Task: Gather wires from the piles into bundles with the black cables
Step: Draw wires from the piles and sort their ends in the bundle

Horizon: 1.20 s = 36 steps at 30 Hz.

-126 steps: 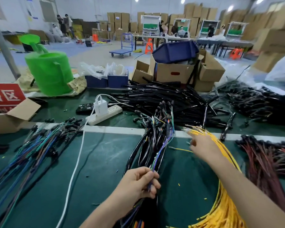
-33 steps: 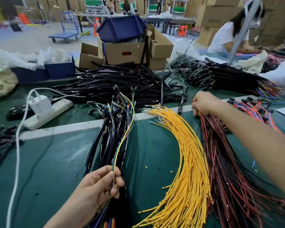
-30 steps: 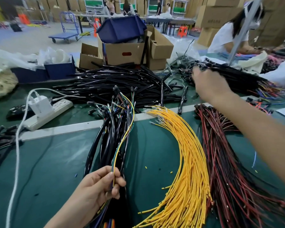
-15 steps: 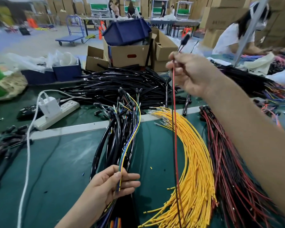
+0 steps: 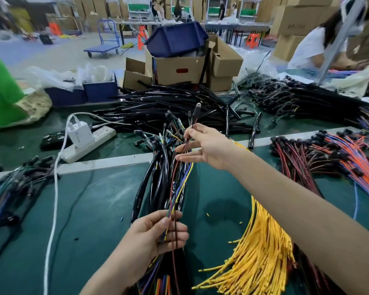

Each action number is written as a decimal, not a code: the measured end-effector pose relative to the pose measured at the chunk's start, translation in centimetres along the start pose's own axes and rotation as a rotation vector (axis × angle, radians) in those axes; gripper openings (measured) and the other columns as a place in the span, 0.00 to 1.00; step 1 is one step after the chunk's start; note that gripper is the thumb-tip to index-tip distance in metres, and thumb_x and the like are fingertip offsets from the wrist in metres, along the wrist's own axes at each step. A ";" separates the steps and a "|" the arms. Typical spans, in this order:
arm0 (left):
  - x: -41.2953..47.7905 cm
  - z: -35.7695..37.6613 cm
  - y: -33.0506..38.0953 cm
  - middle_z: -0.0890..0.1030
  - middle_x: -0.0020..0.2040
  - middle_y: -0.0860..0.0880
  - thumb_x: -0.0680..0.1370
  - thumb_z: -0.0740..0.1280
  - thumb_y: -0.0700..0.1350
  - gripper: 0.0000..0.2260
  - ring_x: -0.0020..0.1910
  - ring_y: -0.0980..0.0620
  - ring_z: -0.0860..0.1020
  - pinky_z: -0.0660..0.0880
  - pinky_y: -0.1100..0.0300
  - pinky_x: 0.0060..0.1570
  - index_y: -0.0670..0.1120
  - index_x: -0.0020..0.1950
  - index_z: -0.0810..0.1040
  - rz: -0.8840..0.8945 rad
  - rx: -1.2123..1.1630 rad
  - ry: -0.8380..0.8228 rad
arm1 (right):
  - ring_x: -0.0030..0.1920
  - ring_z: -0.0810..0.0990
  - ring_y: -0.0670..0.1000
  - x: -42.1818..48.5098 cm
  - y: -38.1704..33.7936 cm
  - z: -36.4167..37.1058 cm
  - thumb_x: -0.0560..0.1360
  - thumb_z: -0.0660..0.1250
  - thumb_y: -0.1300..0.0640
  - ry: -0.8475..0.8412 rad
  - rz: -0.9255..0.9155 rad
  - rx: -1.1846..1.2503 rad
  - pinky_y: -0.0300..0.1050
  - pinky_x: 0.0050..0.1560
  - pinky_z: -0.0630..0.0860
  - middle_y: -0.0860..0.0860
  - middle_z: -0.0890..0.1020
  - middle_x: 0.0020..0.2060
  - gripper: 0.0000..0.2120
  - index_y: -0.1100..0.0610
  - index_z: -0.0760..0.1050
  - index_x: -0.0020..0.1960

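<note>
Nearest you, one left hand (image 5: 158, 233) sits low at centre, grip closed round the one bundle (image 5: 164, 184) of black cables and coloured wires, thumb on top, fingers curled beneath. One red-and-black wire (image 5: 197, 106) runs up from that grip to your right hand (image 5: 209, 150). That hand reaches in from the right, forearm over the yellow wires (image 5: 264, 237), fingers stretched leftward. Its grip pinches the wire, and the black connector stands clear above the fingers.

There's room on the bench (image 5: 98, 209): bare green mat from the bundle left to the one white cord (image 5: 54, 199), and a smaller bare patch between bundle and yellow wires.

Three loose piles on your right: yellow nearest, the red-and-black pile (image 5: 294, 162) beyond, the orange-and-blue wires (image 5: 354, 160) at the edge. One mixed pile (image 5: 11, 188) on your left.

Past the metal strip (image 5: 104, 161) there's one power strip (image 5: 94, 141), then two black heaps: the centre heap (image 5: 168, 103) and the right heap (image 5: 303, 96). Cardboard boxes (image 5: 179, 69) stand behind, one blue bin (image 5: 175, 39) tipped on top, and one person in white (image 5: 311, 45) far right.
</note>
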State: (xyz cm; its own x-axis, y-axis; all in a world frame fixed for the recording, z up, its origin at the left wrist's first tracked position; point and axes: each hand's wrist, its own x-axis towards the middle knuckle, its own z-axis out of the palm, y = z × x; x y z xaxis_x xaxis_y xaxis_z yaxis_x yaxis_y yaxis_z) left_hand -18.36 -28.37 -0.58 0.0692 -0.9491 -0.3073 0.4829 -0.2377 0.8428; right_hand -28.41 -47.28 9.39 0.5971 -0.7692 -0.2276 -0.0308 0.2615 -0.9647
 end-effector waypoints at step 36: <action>0.8 -1.7 -0.2 0.71 0.29 0.41 0.72 0.58 0.34 0.13 0.19 0.53 0.66 0.65 0.64 0.17 0.39 0.34 0.82 0.006 -0.106 -0.094 | 0.67 0.67 0.64 -4.4 4.4 -29.6 0.80 0.60 0.50 1.320 0.393 -1.129 0.56 0.64 0.67 0.63 0.70 0.67 0.22 0.64 0.69 0.67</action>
State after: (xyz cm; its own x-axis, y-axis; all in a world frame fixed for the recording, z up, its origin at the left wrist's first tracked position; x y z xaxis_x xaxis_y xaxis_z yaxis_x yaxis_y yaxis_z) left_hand -16.91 -28.70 -1.79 -0.0069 -0.9668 -0.2553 0.5724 -0.2132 0.7918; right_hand -54.89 -60.06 2.23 -0.5403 -0.8265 0.1579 -0.8205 0.4758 -0.3168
